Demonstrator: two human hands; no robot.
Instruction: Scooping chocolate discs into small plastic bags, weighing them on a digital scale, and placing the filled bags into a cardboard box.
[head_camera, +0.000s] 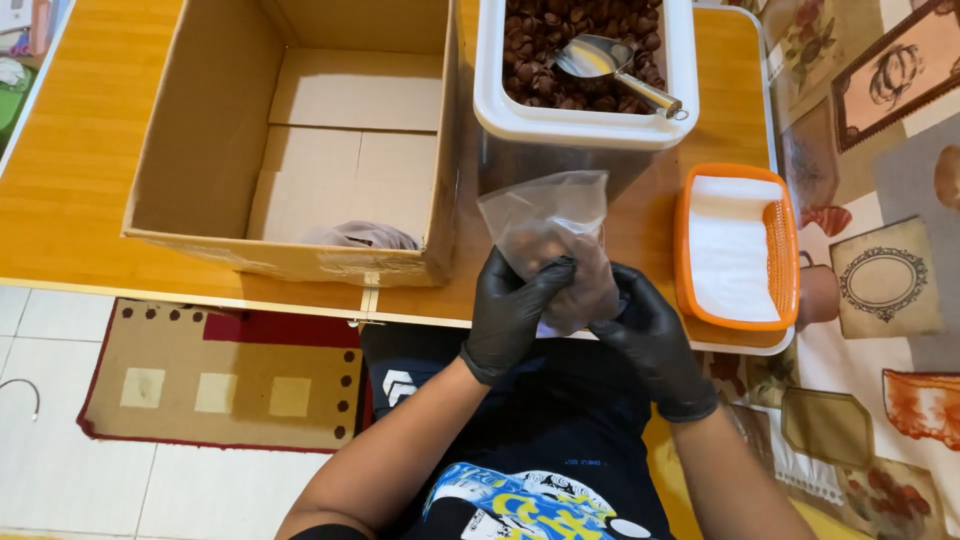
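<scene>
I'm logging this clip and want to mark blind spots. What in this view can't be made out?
Head view only:
- Plastic bag: lower part covered by the left hand and right hand; how full it is stays hidden.
- White tub: far end cut off by the top edge.
- Bagged item in the cardboard box: mostly behind the box's near wall.

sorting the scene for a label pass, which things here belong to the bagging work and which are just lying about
In use: left hand and right hand on the clear plastic bag; white tub of brown pieces; metal scoop; cardboard box.

Lying about: orange tray; patterned rug.
</scene>
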